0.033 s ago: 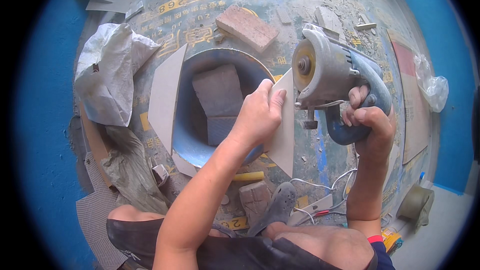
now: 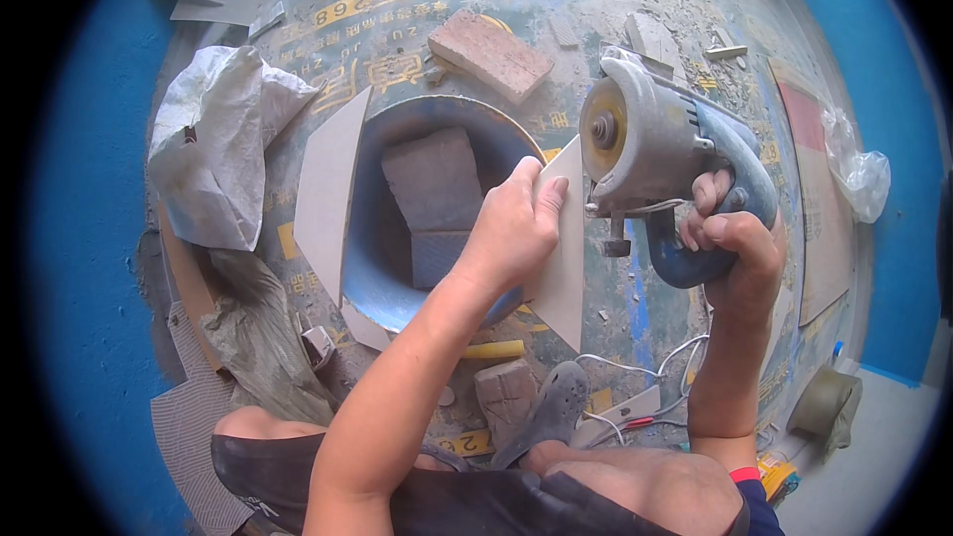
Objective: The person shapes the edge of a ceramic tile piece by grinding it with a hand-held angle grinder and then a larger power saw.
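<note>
My left hand (image 2: 516,223) is closed on a pale, pointed piece of tile (image 2: 568,268), its thumb lying on the near face. The piece stands on edge at the right rim of a round blue bucket (image 2: 362,228). In my right hand (image 2: 733,228) is a tile-cutting saw (image 2: 685,139), gripped by its curved blue handle. Its round yellowish blade (image 2: 603,127) faces the tile piece, with a small gap between them. Another cut tile piece (image 2: 326,199) leans at the bucket's left side. Inside the bucket lie a grey block (image 2: 434,177) and a bluish block beneath it.
A brick (image 2: 491,53) lies beyond the bucket. At the left sits a crumpled white sack (image 2: 220,144). White cable (image 2: 635,367) runs on the floor by my shoe (image 2: 556,407). Boards (image 2: 816,208) and a clear plastic bag (image 2: 856,167) are at the right, near a blue wall.
</note>
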Demonstrator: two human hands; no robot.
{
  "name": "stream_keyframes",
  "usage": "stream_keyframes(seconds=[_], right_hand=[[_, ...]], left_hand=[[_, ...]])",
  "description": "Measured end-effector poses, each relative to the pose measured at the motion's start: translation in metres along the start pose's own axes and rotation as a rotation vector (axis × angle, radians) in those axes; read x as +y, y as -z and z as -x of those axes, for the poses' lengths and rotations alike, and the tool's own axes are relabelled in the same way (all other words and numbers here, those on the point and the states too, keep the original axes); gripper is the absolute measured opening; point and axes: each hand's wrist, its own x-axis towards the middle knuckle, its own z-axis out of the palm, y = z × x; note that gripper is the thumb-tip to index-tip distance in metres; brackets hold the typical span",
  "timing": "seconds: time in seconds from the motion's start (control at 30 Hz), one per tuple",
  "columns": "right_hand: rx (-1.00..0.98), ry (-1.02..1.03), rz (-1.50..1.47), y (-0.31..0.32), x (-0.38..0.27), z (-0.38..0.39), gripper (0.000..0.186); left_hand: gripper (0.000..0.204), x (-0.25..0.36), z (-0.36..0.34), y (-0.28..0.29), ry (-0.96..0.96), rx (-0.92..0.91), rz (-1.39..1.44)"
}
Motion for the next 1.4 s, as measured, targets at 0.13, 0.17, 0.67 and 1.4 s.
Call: stream_keyframes(seconds=[0.13, 0.17, 0.67, 1.4], right_hand=[[-0.006, 0.017, -0.094, 0.002, 0.000, 0.001, 0.030], [-0.004, 0.017, -0.093, 0.002, 0.000, 0.001, 0.030], [-0.015, -0.003, -0.075, 0.002, -0.002, 0.003, 0.030], [-0.022, -0.057, -0.091, 0.006, -0.005, 0.005, 0.028]], left_hand=[[0.031, 0.001, 0.000, 0.000, 0.007, -0.003, -0.009], [0.031, 0.001, 0.000, 0.000, 0.010, -0.004, -0.011], [0.031, 0.001, 0.000, -0.001, 0.018, 0.003, 0.012], [0.030, -0.001, 0.001, -0.002, -0.022, 0.048, -0.040]])
